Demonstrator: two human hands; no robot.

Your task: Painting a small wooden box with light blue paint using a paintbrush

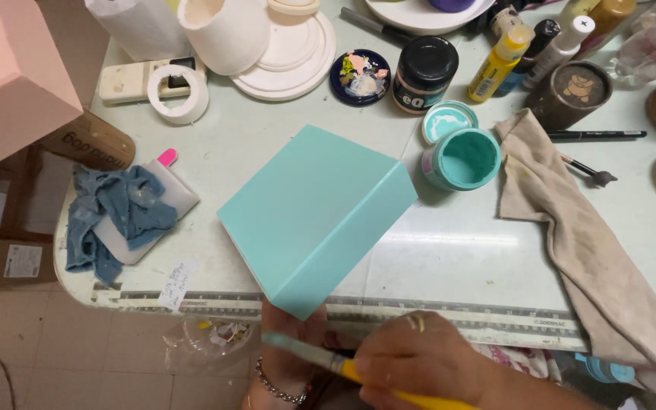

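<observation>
1 turquoise box (313,216), propped at the counter (449,250) edge by the left hand (291,334) gripping from beneath, faces tilted for access; right hand (419,357) closed around yellow-handled brush (320,357) just below; open turquoise paint jar (463,159) beyond.

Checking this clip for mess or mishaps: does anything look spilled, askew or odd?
Nothing is spilled. The open turquoise paint jar stands upright, its lid beside it. The turquoise box overhangs the table edge, propped by the left hand; the right hand holds a brush.
</observation>
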